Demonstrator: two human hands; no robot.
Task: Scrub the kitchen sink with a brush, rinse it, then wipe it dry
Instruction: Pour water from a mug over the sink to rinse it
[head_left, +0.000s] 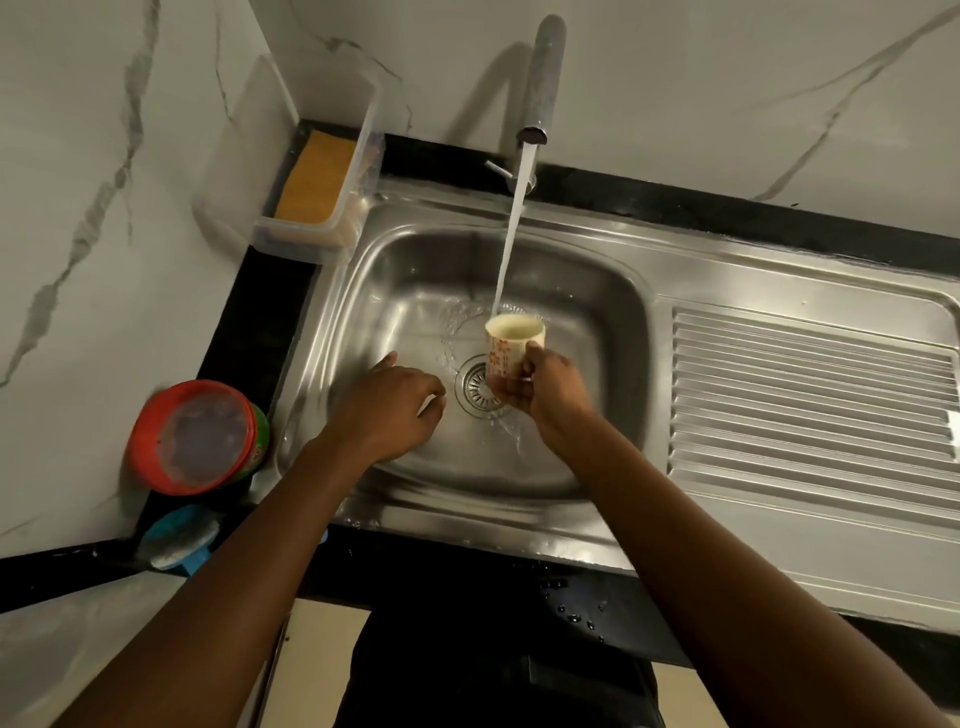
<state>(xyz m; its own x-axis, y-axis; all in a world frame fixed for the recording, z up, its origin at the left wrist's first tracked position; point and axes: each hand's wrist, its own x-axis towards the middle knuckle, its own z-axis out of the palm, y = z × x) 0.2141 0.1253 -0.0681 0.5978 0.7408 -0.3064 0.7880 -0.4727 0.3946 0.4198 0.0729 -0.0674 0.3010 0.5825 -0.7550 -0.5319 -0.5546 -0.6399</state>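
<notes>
Head view, looking down into a steel sink (395, 291) set in a black counter (249, 322). Water (511, 244) runs from the tap (543, 78) at 12 o'clock into a patterned cup (511, 345). The right hand (545, 395) grips the cup, fingers wrapped round it, just above the drain (475, 387). The left hand (387, 410) hovers low over the basin floor at 9 o'clock from the drain, fingers loosely curled, holding nothing visible.

No suds show and no brush is in hand, so this looks like the rinse stage. Scrubbing is probably done, rinsing is under way, and drying is yet to come.

The widest room for moving looks to be rightward, over the ridged drainboard (810, 395) at 3 o'clock. The left side is tighter. A clear box (306, 244) holding a sponge (317, 176) overhangs the rim at 10 o'clock. A red-lidded tub (200, 436) sits at 8 o'clock, with a blue scrubber (179, 538) at 7.
</notes>
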